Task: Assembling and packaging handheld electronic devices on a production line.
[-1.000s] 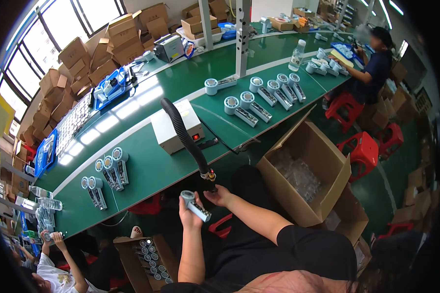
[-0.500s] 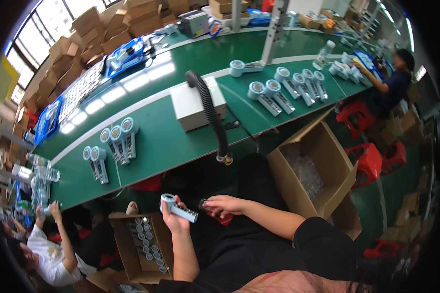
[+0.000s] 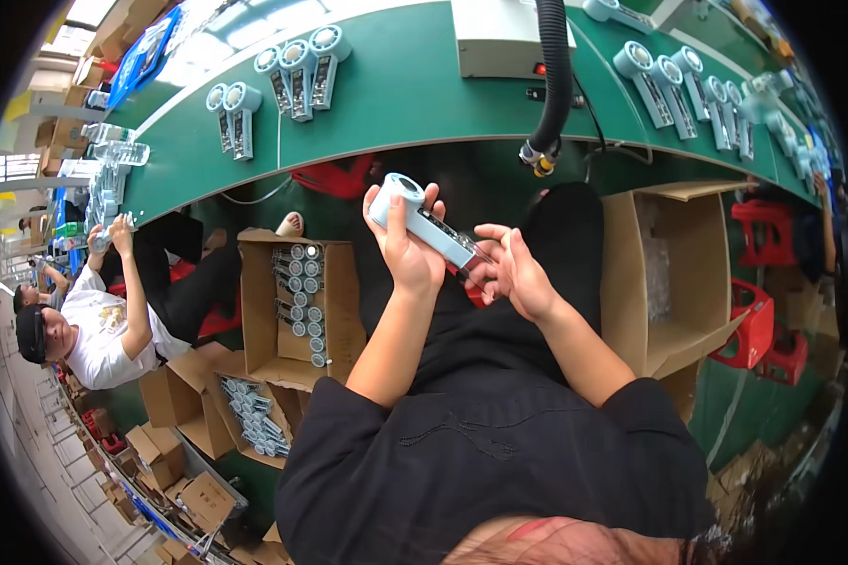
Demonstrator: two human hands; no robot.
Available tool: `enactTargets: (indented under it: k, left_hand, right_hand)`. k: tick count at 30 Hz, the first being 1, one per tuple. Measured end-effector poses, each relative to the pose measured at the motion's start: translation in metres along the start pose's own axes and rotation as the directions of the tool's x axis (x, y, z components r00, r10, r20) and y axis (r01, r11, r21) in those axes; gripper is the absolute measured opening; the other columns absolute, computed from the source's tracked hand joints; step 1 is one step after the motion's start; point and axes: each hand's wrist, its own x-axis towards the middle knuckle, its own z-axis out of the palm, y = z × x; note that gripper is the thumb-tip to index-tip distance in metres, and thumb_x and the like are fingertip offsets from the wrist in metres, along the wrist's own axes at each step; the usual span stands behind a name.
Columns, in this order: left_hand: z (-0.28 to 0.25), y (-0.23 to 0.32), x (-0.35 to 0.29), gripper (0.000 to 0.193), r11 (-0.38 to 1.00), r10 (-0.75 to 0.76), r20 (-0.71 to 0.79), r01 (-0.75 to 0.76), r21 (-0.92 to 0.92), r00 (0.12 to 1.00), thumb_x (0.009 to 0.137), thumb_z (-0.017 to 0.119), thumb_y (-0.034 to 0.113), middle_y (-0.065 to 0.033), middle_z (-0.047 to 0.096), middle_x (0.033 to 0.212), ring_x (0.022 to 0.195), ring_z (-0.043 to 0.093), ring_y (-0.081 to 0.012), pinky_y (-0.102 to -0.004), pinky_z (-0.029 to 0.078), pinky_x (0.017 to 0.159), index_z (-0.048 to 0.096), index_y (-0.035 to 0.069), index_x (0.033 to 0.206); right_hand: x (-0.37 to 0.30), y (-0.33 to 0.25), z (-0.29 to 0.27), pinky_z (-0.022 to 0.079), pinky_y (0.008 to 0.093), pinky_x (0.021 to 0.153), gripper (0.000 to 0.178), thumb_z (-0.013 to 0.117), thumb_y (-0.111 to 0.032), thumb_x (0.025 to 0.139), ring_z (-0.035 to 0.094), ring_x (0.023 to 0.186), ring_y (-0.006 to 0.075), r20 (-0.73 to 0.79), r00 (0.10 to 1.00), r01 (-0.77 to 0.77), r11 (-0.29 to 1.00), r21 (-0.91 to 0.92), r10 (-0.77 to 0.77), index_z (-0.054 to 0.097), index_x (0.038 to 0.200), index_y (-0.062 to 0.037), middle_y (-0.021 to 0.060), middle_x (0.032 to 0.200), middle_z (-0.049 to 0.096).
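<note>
My left hand [image 3: 410, 250] grips a pale blue hand-held fan [image 3: 422, 221] by its round head, with the handle pointing down to the right. At the handle's lower end my right hand [image 3: 511, 271] pinches it with the fingertips. Both hands hover over my lap in black clothing, just below the edge of the green workbench [image 3: 405, 104]. A black hose with a yellow nozzle [image 3: 543, 155] hangs from the bench just above my right hand.
Rows of the same blue fans [image 3: 287, 75] lie on the bench, more fans [image 3: 697, 89] at the right. An open carton [image 3: 297, 292] of fans stands left of my lap, another carton [image 3: 674, 273] at right. A co-worker in white [image 3: 104, 325] sits far left. Red stools [image 3: 758, 311] stand at right.
The view has tilted down toward my lap. My left hand lifted the fan higher and closer to the bench edge; my right hand came up to its handle end.
</note>
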Motion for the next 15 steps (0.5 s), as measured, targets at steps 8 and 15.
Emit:
enactTargets:
  k: [8, 15]
  left_hand:
    - [-0.029, 0.009, -0.020, 0.037, 0.906, -0.405, 0.282, 0.424, -0.008, 0.870, 0.104, 0.042, 0.040, -0.0139, 0.064, 0.116, 0.095, 0.066, -0.0291, -0.0361, 0.053, 0.082, 0.055, 0.013, 0.124]
    - [-0.038, 0.040, -0.017, 0.031, 0.626, -0.776, 0.311, 0.728, 0.278, 0.548, 0.094, 0.045, 0.029, -0.0146, 0.065, 0.107, 0.088, 0.063, -0.0271, -0.0385, 0.052, 0.081, 0.061, 0.008, 0.109]
  right_hand:
    - [-0.008, -0.028, -0.018, 0.046, 0.0241, 0.045, 0.077, 0.024, -0.071, 0.104, 0.067, 0.077, 0.0254, 0.042, 0.999, 0.000, 0.996, 0.093, -0.004, 0.047, 0.135, -0.0050, 0.0189, 0.116, 0.061]
    - [-0.033, -0.046, -0.012, 0.047, 0.0260, 0.043, 0.062, 0.030, -0.060, 0.108, 0.069, 0.075, 0.0254, 0.220, 0.975, -0.017, 0.995, -0.103, 0.040, 0.049, 0.129, -0.0043, 0.0179, 0.108, 0.062]
